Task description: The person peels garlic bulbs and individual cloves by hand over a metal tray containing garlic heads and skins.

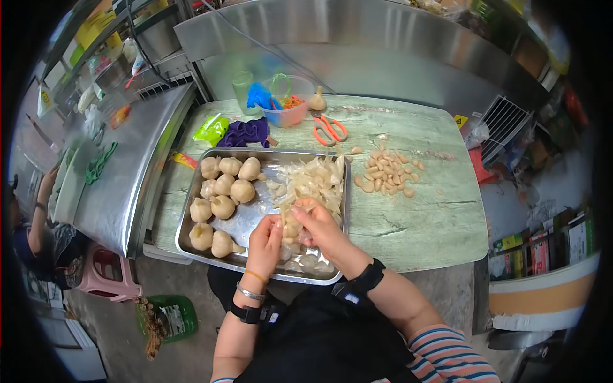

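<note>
Over the right half of a metal tray (239, 252), my left hand (263, 246) and my right hand (321, 228) are closed on a partly peeled garlic bulb (290, 226). Thumbs and fingertips pinch it from both sides and hide part of it. A heap of papery garlic skins (316, 182) lies just beyond my hands, with more loose skin below them. Several whole garlic bulbs (222, 207) sit along the tray's left side. On the table right of the tray lies a pile of peeled garlic cloves (388, 171).
Orange-handled scissors (330, 131), a clear plastic tub (295, 115), a purple cloth (245, 132) and a green packet (212, 129) lie at the table's back. A steel counter (137, 166) adjoins on the left. Near a pink stool (108, 274), another person's arm (42, 207) shows.
</note>
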Demonstrator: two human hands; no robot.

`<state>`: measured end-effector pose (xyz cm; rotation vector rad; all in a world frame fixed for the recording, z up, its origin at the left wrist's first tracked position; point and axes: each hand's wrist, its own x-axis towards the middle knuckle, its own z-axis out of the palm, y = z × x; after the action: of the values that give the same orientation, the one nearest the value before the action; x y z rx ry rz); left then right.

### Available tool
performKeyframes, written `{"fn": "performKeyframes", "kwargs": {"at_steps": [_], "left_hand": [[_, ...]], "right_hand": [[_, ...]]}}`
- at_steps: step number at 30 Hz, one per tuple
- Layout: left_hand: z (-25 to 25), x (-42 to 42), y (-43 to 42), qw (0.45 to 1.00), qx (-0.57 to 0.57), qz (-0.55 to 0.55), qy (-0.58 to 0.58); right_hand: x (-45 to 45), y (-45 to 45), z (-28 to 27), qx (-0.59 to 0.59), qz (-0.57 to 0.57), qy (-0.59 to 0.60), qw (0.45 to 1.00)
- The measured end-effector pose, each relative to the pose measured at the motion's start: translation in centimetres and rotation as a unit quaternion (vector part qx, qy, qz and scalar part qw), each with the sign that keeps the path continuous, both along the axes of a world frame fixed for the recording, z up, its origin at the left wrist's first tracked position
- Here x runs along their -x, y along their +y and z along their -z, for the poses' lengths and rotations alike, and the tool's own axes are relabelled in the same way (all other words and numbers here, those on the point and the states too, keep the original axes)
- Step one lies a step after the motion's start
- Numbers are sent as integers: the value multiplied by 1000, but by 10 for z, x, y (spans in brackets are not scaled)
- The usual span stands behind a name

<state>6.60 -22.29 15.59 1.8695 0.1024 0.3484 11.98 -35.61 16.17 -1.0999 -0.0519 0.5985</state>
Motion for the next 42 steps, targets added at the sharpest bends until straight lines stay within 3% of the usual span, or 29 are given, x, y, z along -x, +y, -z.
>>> {"fn": "performKeyframes", "kwargs": {"at_steps": [1, 4, 6, 7, 8, 9, 10, 12, 13, 15, 18, 19, 21, 22, 24, 32, 40, 42], "left_hand": [[2, 0, 2, 997, 62, 37, 9], [8, 4, 5, 992, 98, 63, 50], [8, 5, 5, 989, 118, 73, 57], [4, 8, 5, 984, 154, 47, 81], [2, 10, 6, 977, 188, 19, 102], [1, 10, 6, 977, 189, 15, 98], [0, 9, 6, 976, 199, 4, 84], [-3, 11, 5, 975, 211, -9, 68], [-7, 12, 4, 972, 229, 5, 55], [-9, 12, 4, 968, 248, 20, 40], [-3, 14, 7, 968, 247, 45, 27], [-1, 14, 7, 967, 245, 55, 28], [0, 12, 6, 967, 245, 67, 29], [0, 12, 6, 965, 252, 70, 27], [-1, 11, 5, 963, 257, 75, 28], [-2, 13, 8, 906, 403, 112, 67], [-1, 11, 8, 894, 434, 91, 66], [2, 11, 10, 893, 439, 78, 67]], "right_hand": [[0, 0, 2, 1, -2, 1, 1000], [2, 0, 5, 95, 44, -70, 992], [2, 3, 14, 162, 156, -284, 932], [3, 1, 2, 162, 156, -285, 932], [6, -3, -15, 296, 225, -456, 809], [6, -5, -25, 407, 279, -598, 631], [6, -4, -23, 403, 277, -602, 632], [7, -4, -12, 272, 110, -568, 769], [6, -6, -8, 272, 109, -569, 768], [3, -9, -3, 160, -11, -314, 936], [0, -12, -3, 95, -74, -220, 968], [-1, -12, -4, 96, -73, -221, 968], [-2, -14, -10, 76, -82, -73, 991], [-3, -15, -9, 77, -80, -73, 991], [-5, -15, -6, -97, -113, 21, 989], [-11, -19, 5, -189, -167, 70, 965], [-16, -17, 21, -213, -133, 82, 964], [-16, -19, 19, -281, -121, 106, 946]]}}
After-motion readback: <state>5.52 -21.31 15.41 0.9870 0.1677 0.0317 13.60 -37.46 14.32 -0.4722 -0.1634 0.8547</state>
